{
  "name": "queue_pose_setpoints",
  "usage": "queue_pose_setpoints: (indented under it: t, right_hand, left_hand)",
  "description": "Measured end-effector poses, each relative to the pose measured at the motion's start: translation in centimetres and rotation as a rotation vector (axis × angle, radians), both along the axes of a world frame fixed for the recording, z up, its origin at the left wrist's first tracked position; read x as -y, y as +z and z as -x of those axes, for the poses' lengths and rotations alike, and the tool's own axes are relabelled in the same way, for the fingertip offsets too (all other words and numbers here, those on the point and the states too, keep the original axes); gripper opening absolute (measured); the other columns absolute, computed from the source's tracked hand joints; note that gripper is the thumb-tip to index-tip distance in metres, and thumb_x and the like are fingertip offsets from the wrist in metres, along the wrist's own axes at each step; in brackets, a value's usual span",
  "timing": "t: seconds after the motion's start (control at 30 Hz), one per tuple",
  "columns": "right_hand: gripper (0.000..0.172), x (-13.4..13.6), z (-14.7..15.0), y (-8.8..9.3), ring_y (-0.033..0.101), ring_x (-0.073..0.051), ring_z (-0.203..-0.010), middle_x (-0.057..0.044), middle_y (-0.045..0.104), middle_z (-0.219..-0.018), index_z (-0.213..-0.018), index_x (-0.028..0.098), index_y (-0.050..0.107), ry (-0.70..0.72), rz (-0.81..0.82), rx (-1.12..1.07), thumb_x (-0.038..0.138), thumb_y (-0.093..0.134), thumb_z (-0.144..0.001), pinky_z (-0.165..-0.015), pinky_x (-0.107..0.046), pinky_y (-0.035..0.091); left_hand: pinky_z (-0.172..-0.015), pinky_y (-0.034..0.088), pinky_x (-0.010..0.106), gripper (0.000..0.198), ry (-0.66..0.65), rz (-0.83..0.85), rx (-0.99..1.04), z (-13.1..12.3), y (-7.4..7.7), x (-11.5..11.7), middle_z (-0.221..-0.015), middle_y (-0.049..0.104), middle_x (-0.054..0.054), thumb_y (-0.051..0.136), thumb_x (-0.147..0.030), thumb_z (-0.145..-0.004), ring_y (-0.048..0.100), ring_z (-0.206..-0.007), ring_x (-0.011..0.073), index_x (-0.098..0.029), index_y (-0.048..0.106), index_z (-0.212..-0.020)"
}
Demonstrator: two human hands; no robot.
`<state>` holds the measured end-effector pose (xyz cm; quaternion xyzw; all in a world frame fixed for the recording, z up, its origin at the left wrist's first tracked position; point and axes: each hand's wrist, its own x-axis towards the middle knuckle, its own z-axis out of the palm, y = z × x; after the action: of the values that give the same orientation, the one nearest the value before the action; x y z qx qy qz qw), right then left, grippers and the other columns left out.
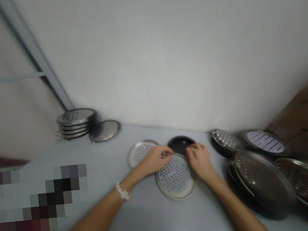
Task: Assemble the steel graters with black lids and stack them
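Note:
A round metal grater point(174, 175) with a pale rim and rows of holes is in front of me on the table. My left hand point(158, 158), a white bracelet at its wrist, pinches the grater's far left edge. My right hand point(200, 158) has its fingers curled at the far right edge of the same grater. Just beyond, a dark round dish point(180, 143) is partly covered by the grater and my right fingers. Another round grater point(140, 153) lies behind my left hand, which hides part of it.
On the grey table point(142, 218), a stack of round graters point(75, 117) stands far left beside a single grater point(105, 130). To the right are leaning piles of graters point(264, 181) and a disc with a printed label point(266, 141). A pale wall point(164, 56) rises behind.

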<state>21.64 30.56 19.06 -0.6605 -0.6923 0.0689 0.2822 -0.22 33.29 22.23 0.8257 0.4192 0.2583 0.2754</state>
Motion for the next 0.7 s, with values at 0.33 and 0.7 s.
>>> queue_pose_setpoints:
  t: [0.33,0.7]
  right_hand:
    - [0.024,0.6,0.1,1.0,0.043,-0.035,-0.124,-0.009,0.064,-0.119,-0.072,0.023,0.067,0.066,0.063,0.013,0.042,0.066,-0.086,-0.097,-0.052,0.038]
    - [0.005,0.3,-0.9,1.6,0.05,-0.031,-0.12,-0.009,0.067,-0.114,-0.078,0.023,0.066,0.15,0.033,-0.076,0.027,0.069,-0.081,-0.101,-0.048,0.038]
  left_hand:
    - [-0.075,0.045,0.028,0.012,0.049,-0.1,-0.072,-0.6,-0.6,0.2,-0.085,0.072,0.004,0.068,-0.024,-0.081,0.064,-0.081,0.02,-0.02,0.074,-0.09]
    - [-0.073,0.045,0.03,0.015,0.122,-0.104,-0.15,0.6,-0.4,-0.7,-0.081,0.075,0.004,0.062,-0.02,-0.082,0.066,-0.075,0.0204,-0.02,0.076,-0.086]
